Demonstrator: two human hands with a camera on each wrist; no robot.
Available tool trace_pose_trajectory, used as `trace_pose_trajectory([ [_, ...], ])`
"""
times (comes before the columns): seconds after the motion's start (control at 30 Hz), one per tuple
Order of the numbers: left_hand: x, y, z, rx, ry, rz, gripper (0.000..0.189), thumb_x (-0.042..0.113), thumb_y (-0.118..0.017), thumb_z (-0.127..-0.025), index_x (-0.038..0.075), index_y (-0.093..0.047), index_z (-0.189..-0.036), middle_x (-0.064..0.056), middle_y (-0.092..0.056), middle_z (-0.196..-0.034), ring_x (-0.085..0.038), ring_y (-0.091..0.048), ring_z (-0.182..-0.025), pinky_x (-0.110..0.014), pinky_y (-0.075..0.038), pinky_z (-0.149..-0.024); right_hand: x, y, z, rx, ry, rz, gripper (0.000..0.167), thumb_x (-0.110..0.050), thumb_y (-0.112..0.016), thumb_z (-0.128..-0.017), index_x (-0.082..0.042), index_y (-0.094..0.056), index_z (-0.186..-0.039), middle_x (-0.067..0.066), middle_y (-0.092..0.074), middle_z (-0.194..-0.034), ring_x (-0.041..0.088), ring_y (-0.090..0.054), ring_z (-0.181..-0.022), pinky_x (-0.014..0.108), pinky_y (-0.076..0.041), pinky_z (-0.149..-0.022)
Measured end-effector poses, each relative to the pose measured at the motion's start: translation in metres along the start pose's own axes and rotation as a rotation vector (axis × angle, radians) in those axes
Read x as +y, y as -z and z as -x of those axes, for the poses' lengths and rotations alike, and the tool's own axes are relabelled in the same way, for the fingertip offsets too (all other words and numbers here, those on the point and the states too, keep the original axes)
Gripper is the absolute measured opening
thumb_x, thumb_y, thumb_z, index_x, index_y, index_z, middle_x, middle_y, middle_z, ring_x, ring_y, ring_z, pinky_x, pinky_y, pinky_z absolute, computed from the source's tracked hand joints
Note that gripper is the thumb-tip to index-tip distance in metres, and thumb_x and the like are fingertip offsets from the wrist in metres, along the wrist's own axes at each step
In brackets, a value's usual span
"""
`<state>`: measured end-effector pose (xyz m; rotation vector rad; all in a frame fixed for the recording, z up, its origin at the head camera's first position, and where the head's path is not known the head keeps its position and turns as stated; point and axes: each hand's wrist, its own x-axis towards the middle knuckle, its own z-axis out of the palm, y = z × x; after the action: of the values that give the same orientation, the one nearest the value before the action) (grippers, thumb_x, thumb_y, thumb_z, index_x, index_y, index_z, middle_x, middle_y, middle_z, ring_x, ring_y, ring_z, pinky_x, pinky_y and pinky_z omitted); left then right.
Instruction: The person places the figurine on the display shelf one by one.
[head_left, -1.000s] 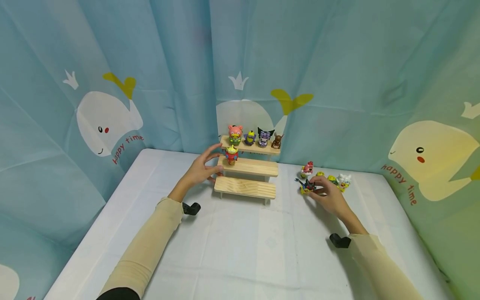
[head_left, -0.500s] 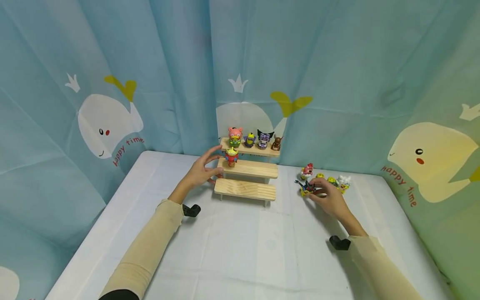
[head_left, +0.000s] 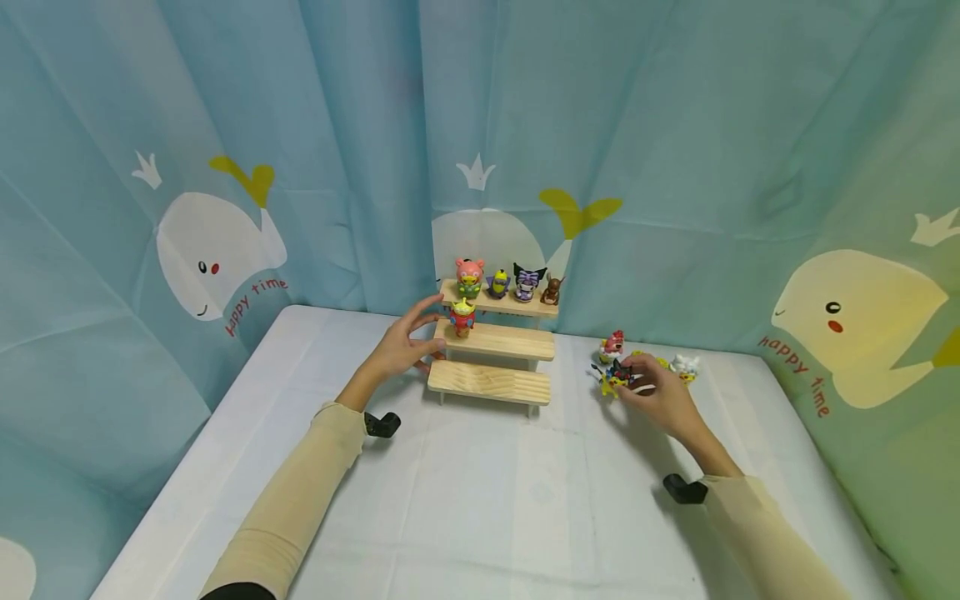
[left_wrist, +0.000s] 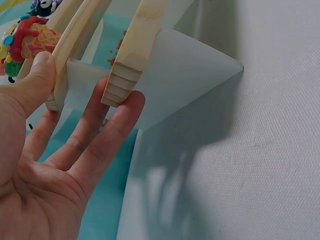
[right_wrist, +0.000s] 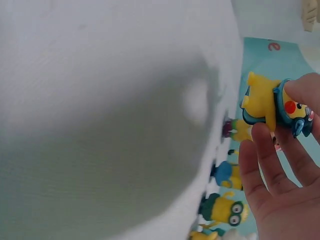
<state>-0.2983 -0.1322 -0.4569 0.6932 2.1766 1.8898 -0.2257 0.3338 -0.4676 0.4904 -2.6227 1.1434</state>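
Observation:
My left hand (head_left: 397,346) grips the left end of a three-tier wooden display stand (head_left: 491,382). In the left wrist view, the thumb presses the middle shelf's end and the fingers rest at the shelf ends. My right hand (head_left: 660,396) pinches a small yellow figurine (right_wrist: 262,97) with red cheeks and a dark blue hooded costume, close over the table at right. A three-eyed alien figurine (head_left: 462,318) in red stands on the middle shelf's left end, near the left hand. The bottom shelf bears nothing.
On the top shelf stand a pink-hooded figurine (head_left: 469,277), a purple-caped one (head_left: 498,284), a black-hooded one (head_left: 528,283) and a brown one (head_left: 552,290). Beyond the right hand are a red-topped figurine (head_left: 612,347), a white one (head_left: 685,367) and a goggled yellow one (right_wrist: 227,210).
My right hand has lifted and tilted the yellow figurine slightly, so more of its yellow body shows. The left hand keeps its place on the stand. The head view has shifted a little.

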Motion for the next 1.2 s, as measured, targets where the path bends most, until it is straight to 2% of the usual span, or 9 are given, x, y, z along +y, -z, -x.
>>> trace_pose_trajectory([
  [0.13, 0.011, -0.002, 0.004, -0.002, -0.004, -0.003, 0.077, 0.006, -0.067, -0.101, 0.025, -0.028, -0.164, -0.028, -0.032, -0.161, -0.053, -0.069, -0.099, -0.077, -0.05, -0.069, -0.006, 0.003, 0.0, 0.021, 0.025, -0.03, 0.04, 0.004, -0.079, -0.087, 0.003, -0.062, -0.124, 0.024, -0.069, -0.11, 0.018, -0.069, -0.083, 0.032, -0.062, -0.075],
  [0.3, 0.011, -0.002, 0.005, -0.001, -0.008, -0.008, 0.077, 0.006, -0.068, -0.101, 0.024, -0.027, -0.164, -0.028, -0.032, -0.161, -0.053, -0.069, -0.098, -0.076, -0.051, -0.068, -0.017, 0.006, 0.0, 0.035, 0.016, -0.034, 0.04, 0.001, -0.079, -0.089, 0.0, -0.063, -0.125, 0.02, -0.069, -0.11, 0.012, -0.067, -0.084, 0.017, -0.057, -0.074],
  [0.6, 0.01, -0.002, 0.005, -0.001, -0.004, -0.002, 0.077, 0.007, -0.068, -0.101, 0.026, -0.028, -0.164, -0.028, -0.033, -0.161, -0.054, -0.068, -0.1, -0.077, -0.05, -0.069, -0.068, 0.019, 0.003, 0.091, 0.015, -0.103, 0.036, 0.009, -0.075, -0.089, 0.012, -0.061, -0.122, 0.027, -0.065, -0.108, 0.008, -0.066, -0.083, 0.012, -0.055, -0.073],
  [0.7, 0.011, -0.002, 0.005, -0.003, -0.002, -0.005, 0.078, 0.008, -0.068, -0.101, 0.026, -0.027, -0.164, -0.028, -0.033, -0.161, -0.053, -0.068, -0.1, -0.078, -0.049, -0.07, -0.065, 0.019, 0.003, 0.115, 0.002, -0.126, 0.036, 0.009, -0.075, -0.089, 0.01, -0.061, -0.122, 0.025, -0.065, -0.109, 0.006, -0.065, -0.083, 0.012, -0.055, -0.074],
  [0.83, 0.012, -0.002, 0.005, -0.001, -0.004, -0.008, 0.078, 0.007, -0.068, -0.1, 0.025, -0.027, -0.164, -0.028, -0.033, -0.161, -0.052, -0.069, -0.1, -0.077, -0.05, -0.07, -0.049, 0.017, 0.003, 0.135, -0.005, -0.155, 0.038, 0.006, -0.077, -0.089, 0.005, -0.062, -0.124, 0.02, -0.065, -0.112, 0.005, -0.065, -0.085, 0.011, -0.055, -0.075],
  [0.97, 0.012, -0.002, 0.004, 0.001, 0.003, -0.006, 0.078, 0.007, -0.068, -0.1, 0.025, -0.028, -0.164, -0.028, -0.033, -0.161, -0.051, -0.07, -0.099, -0.077, -0.05, -0.07, -0.045, 0.018, 0.005, 0.139, 0.003, -0.159, 0.038, 0.003, -0.078, -0.089, 0.002, -0.063, -0.124, 0.016, -0.065, -0.112, 0.009, -0.066, -0.086, 0.012, -0.055, -0.076],
  [1.2, -0.01, 0.002, -0.004, 0.005, 0.008, -0.005, 0.079, 0.008, -0.068, -0.1, 0.029, -0.026, -0.164, -0.025, -0.031, -0.163, -0.051, -0.069, -0.1, -0.078, -0.049, -0.069, -0.055, 0.019, 0.006, 0.138, 0.015, -0.169, 0.038, 0.004, -0.078, -0.089, 0.002, -0.063, -0.124, 0.011, -0.066, -0.11, 0.007, -0.066, -0.086, 0.013, -0.055, -0.076],
])
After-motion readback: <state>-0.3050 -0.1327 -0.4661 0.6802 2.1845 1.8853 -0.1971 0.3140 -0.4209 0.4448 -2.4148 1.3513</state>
